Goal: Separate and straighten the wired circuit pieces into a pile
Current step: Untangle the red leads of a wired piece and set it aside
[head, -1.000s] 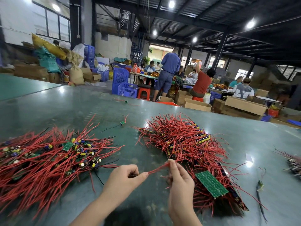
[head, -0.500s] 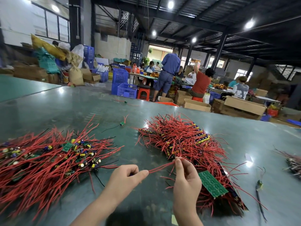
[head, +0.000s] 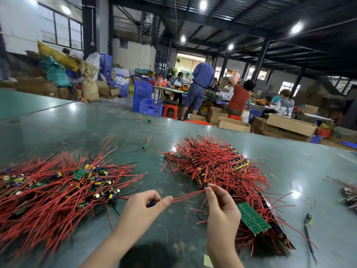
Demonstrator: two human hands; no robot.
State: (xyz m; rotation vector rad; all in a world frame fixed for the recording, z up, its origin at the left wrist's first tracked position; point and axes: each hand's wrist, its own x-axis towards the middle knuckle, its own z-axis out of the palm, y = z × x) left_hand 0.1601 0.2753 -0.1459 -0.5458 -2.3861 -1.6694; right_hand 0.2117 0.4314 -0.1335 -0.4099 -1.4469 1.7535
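Head view. Landmark: the green table [head: 193, 136].

Item 1. Left hand [head: 142, 207], over the near middle of the table. Fingers curled, thumb and forefinger pinching one end of a pair of red wires [head: 188, 195]; a small dark blue part showed between the fingers.

Item 2. Right hand [head: 222, 206], just right of the left hand. Thumb and forefinger pinched the far end of the same red wires, which ran nearly straight between the two hands, clear of the table top.

Item 3. Left pile [head: 58, 190] of wired circuit pieces, on the table's near left side. Red wires fanned outward; small boards and yellow and blue parts sat at its middle.

Item 4. Right pile [head: 216, 167] of wired circuit pieces, on the table right of centre, tangled. The right hand's fingertips were at its near edge.

Item 5. Green circuit board [head: 253, 218], lying tilted on the near end of the right pile, just beside the right hand.

Item 6. Single small board with wires [head: 144, 145], alone on the table beyond the gap between the piles.

Item 7. Blue crates [head: 148, 105] and cardboard boxes [head: 289, 124] on the floor past the table's far edge, with people working at another table.
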